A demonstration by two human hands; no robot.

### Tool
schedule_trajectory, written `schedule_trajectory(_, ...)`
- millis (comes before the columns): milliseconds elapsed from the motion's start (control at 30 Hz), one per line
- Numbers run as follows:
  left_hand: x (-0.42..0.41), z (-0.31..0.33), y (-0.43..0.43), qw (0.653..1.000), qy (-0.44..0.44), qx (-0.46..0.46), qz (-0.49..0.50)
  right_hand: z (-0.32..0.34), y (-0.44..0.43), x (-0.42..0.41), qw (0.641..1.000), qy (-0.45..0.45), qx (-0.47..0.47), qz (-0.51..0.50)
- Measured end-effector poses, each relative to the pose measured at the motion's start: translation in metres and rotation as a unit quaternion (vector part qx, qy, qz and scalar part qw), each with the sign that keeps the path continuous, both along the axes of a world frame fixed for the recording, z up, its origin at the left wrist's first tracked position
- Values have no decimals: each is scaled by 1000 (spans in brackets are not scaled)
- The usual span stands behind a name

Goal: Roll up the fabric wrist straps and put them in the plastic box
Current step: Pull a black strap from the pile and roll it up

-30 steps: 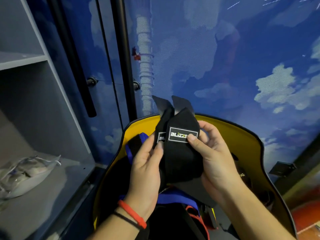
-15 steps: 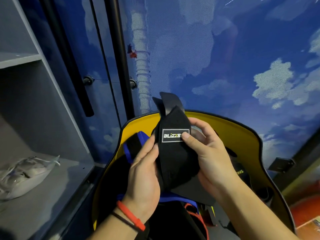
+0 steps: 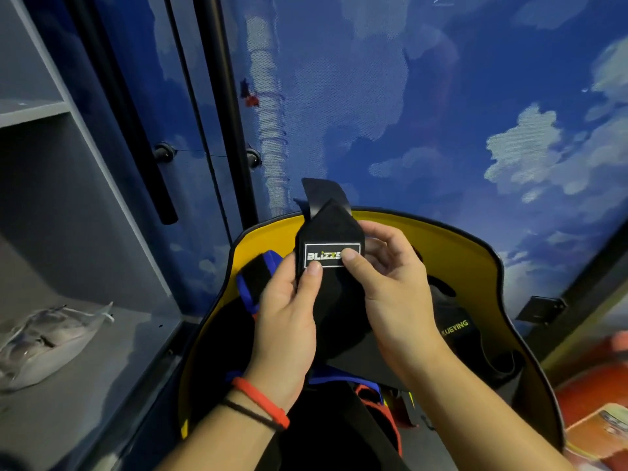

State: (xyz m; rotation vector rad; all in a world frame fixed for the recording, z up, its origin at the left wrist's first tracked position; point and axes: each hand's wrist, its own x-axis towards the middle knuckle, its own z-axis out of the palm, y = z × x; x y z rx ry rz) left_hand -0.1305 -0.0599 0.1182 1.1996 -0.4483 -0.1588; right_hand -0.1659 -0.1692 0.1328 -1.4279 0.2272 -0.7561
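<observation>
Circling the near left wrist, a red band [image 3: 261,399] is seen. Just beyond, the black wrist straps [image 3: 328,226] are held upright over the yellow-lined box [image 3: 458,253], clamped by the fingers of the left hand [image 3: 289,321] and right hand [image 3: 394,294], both thumbs pressed at the white-framed label [image 3: 319,254]. Farther left, a plastic bag [image 3: 44,338] is laid on a grey shelf [image 3: 119,351].

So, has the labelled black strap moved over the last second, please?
Yes: the labelled strap slid left, toward the blue webbing, covering the second strap.
</observation>
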Motion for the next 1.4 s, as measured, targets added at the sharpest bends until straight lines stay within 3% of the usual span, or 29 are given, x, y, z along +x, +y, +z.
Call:
schedule_trajectory(300, -2, 20, 5, 998, 22, -25, 48, -14, 10, -40, 981, 78, -175, 28)
schedule_trajectory(533, -24, 49, -2, 997, 38, -51, 50, -4, 16, -69, 975, 84, -200, -48)
schedule_trajectory(733, -37, 78, -1, 995, 59, -79, 30, 25, 10, -93, 959, 134, -246, -42)
schedule_trajectory(933, -56, 115, 2, 993, 43, -107, 15, 64, 19, -109, 967, 135, -201, -76)
schedule_trajectory(1133, -74, 144, 4, 995, 18, -92, 16, 80, 34, -129, 990, 81, -62, -93)
schedule_trajectory(1400, -79, 128, 11, 995, 62, -79, 19, 73, 28, -144, 988, 143, -32, -39)
